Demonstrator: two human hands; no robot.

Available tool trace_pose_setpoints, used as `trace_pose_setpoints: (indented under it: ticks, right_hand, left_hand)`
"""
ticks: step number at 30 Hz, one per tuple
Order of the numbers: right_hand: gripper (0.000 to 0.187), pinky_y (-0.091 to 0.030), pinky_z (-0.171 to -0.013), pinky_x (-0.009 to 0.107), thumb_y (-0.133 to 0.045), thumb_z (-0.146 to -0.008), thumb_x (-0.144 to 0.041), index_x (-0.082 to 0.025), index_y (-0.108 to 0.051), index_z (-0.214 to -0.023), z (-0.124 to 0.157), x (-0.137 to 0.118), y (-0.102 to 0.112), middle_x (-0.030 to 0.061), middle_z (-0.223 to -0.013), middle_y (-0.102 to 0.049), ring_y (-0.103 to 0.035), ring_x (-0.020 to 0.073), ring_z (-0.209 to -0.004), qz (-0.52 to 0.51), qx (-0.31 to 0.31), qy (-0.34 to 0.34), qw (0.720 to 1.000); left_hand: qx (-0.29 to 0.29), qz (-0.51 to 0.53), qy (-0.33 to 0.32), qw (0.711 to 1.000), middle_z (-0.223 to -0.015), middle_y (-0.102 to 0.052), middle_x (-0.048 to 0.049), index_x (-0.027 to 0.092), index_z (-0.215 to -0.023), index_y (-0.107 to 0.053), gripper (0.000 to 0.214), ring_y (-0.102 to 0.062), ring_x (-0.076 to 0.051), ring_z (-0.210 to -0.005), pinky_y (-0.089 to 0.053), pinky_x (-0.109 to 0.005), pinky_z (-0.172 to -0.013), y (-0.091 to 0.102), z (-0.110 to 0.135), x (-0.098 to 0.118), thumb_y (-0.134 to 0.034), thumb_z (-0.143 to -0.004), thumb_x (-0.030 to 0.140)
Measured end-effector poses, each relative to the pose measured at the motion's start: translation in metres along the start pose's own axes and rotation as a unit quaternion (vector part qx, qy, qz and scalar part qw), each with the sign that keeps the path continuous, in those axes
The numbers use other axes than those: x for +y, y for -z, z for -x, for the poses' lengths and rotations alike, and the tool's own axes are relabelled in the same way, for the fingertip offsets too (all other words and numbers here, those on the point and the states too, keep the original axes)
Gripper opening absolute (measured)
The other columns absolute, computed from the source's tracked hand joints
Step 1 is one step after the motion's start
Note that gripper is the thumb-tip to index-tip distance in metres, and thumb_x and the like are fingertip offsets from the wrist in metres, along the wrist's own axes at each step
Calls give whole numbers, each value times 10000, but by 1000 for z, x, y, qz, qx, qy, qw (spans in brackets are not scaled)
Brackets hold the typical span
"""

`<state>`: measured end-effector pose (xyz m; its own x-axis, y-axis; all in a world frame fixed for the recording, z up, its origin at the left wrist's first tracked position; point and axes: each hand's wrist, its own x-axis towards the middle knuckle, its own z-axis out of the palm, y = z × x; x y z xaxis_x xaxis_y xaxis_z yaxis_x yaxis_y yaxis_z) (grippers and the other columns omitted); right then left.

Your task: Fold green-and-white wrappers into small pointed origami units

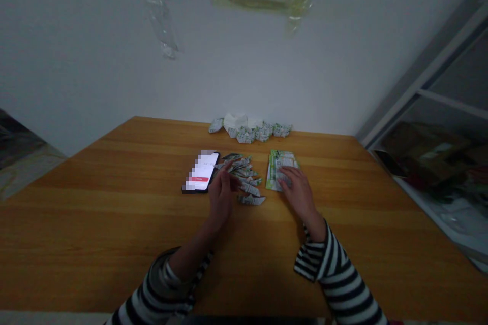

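Resting loosely spread on printed paper sheets (282, 158) right of centre, long edges running up the frame, the right hand (299, 191) sits apart from the left hand (221, 194), grip unclear, beside folded paper pieces (250, 189).

Paper stack (280, 158) beneath right fingers (292, 172): green and white, printed. Folded pieces (249, 189) just right of left fingers (224, 175): grey-white, dark print. Phone (206, 169), left of left fingers: white-screened, red bar (199, 179), dark-edged. Tabletop (259, 254) below fingers: orange-brown, grained. Sleeves (345, 269) behind fingers: black-and-white stripes.
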<state>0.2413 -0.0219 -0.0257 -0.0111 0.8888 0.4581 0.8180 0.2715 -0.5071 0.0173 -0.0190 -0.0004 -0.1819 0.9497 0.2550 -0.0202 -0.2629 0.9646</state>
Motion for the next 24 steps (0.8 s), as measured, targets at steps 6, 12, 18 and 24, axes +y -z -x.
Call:
trace_pose_setpoints:
  ticks: [6, 12, 18, 24]
  right_hand:
    - [514, -245, -1120, 501, -642, -848, -296, -172, -533, -1335, 2, 21, 4, 147, -1427, -485, -431, 280, -1337, 110, -131, 8, 985]
    - [386, -203, -1144, 490, -632, -870, -282, -178, -612, -1241, -2, 10, 10, 131, -1322, -592, -521, 259, -1265, 161, -123, 16, 979]
    - [493, -165, -1150, 528, -650, -850, -339, -180, -555, -1307, -1, 11, 14, 147, -1342, -570, -522, 271, -1263, 168, -135, 38, 976]
    - [506, -177, -1159, 508, -655, -844, -361, -171, -555, -1302, -1, 6, 17, 147, -1294, -613, -565, 267, -1214, 186, -132, 60, 972]
  left_hand:
    - [-1, -10, -5, 1000, -643, -593, -3, 145, -1295, -544, 574, -529, -128, -564, -452, -243, -561, 0, 0, 0, -369, -933, 555]
    - [-13, -12, -14, 1000, -648, -593, -8, 154, -1277, -548, 542, -535, -137, -568, -455, -250, -551, 0, 0, -2, -374, -937, 539]
    - [-25, -21, -10, 999, -634, -592, -10, 155, -1234, -567, 554, -544, -140, -548, -457, -254, -532, -1, 0, -2, -334, -939, 562]
    - [-38, -35, -18, 999, -633, -605, -11, 153, -1216, -575, 520, -562, -145, -558, -472, -259, -542, -1, 0, 1, -356, -943, 538]
